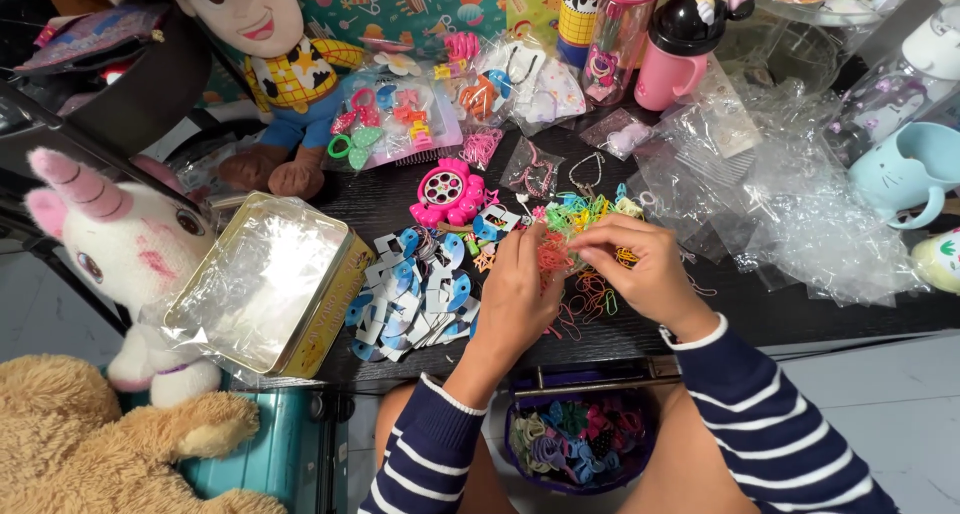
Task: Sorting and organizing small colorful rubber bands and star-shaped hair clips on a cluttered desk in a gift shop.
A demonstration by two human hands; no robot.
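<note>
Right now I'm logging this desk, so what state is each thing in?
Left hand: pinching small elastic bands.
Right hand: pinching the same bands.
Gold tin: open, lined with clear plastic.
Pink bottle: upright, black cap shut.
Purple bowl: holding coloured hair ties.
Clear bags: crumpled, lying flat.

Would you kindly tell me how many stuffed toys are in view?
3: a cowboy doll at the top left, a white unicorn on the left, a tan plush bottom left. Others may be hidden.

A small trinket shop or stall: plush toys (120, 244), packaged hair accessories (400, 119), children's bottles (685, 44).
</note>
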